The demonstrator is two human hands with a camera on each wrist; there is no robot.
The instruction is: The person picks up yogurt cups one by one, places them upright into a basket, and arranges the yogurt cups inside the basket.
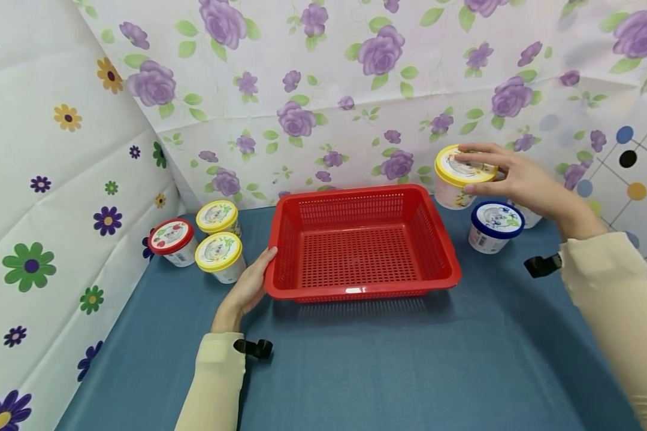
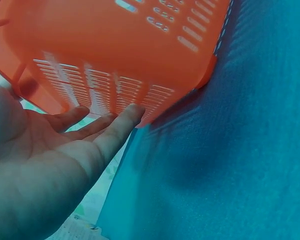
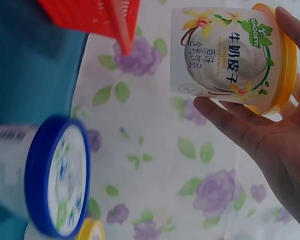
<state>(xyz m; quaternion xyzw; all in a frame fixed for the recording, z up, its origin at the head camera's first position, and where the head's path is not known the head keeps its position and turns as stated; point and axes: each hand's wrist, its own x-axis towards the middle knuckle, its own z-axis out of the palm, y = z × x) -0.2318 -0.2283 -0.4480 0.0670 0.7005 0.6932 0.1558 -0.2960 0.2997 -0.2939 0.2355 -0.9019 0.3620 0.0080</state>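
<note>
A yellow-lidded white tub point(image 3: 225, 57) was gripped by the right hand point(image 1: 520, 179), a perforated red basket point(image 1: 356, 254) by the left hand point(image 1: 245, 290).

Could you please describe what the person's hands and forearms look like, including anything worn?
The left hand and right hand are bare, without gloves. The left sleeve and right sleeve are long, plain and cream-coloured. A small black fitting shows at each wrist, the left fitting and right fitting.
</note>
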